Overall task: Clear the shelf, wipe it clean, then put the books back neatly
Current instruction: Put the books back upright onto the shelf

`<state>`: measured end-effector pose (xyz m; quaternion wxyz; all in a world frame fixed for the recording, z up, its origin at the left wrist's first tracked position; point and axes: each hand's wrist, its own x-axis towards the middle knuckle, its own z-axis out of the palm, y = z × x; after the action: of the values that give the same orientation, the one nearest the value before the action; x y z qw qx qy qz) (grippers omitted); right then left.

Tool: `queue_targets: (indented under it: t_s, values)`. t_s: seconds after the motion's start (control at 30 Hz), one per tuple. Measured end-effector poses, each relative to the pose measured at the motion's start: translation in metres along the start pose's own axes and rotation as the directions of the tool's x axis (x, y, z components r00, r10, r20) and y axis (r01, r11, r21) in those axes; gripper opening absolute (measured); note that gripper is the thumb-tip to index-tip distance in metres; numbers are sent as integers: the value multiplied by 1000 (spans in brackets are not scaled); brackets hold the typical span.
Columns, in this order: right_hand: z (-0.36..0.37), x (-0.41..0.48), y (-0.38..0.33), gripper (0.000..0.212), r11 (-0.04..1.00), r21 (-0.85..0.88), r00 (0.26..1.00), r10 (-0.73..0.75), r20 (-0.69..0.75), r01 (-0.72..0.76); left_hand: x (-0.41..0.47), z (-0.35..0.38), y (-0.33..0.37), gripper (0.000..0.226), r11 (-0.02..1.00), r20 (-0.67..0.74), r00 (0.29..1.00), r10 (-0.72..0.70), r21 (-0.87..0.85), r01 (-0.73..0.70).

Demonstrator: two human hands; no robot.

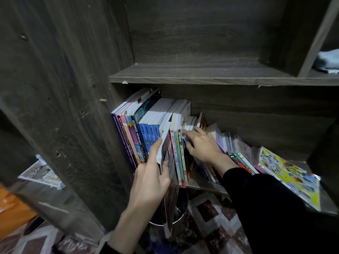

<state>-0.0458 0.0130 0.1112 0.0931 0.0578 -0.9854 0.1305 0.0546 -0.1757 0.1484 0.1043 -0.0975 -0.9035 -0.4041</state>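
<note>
step: clearing stage, my read. Most books are on the shelf; nothing here suggests wiping has begun.
left hand (150,182): grips a dark book (169,162), thumb on the cover, fingers curled round the outer edge, index laid up along it. The book is tilted out of the row, its lower end hanging past the shelf edge.
why: looks like one volume being drawn out so the rest don't come with it.
right hand (201,145): fingers spread and fairly straight, laid on the tops and spines of the smaller books just right of the dark one. It holds nothing.
why: probably bracing the neighbours while the dark book slides free.
upright books (141,132): packed row at the left end against the side panel (64,88), spines out.
leaning books (231,147): slumped rightwards behind the right wrist, loose, no support.
colourful magazine (289,176): lies flat at the right end, one corner over the edge.
risk: the slumped lot may fan out further once the bracing hand lifts.
shelf (205,188): dark wood-grain board with worn edges; dust can't be judged from here.
upper shelf (201,74): same board, bare where visible.
cloth (328,61): pale bundle in the upper right compartment, likely the wiper.
below: metal bin (181,204) on a patterned floor (211,217).
light: dim room.
</note>
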Motion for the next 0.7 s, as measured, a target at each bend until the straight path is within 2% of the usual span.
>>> queue_targets:
  t_s: [0.1, 0.3, 0.5, 0.7]
  values:
    - [3, 1, -2, 48, 981, -194, 1000, -23, -12, 20, -5, -19, 23, 59, 998, 19, 999, -47, 39, 46]
    - [4, 0, -5, 40, 939, -344, 998, -29, -63, 6, -25, -51, 45, 54, 996, -22, 998, 51, 71, -49]
    - [9, 4, -15, 24, 934, -343, 987, 46, -155, -97, -32, -63, 55, 52, 985, -2, 986, 167, 45, -167]
    - [8, 1, -4, 24, 962, -238, 974, 86, -210, -136, -12, -48, 54, 51, 982, -15, 982, 186, 37, -185]
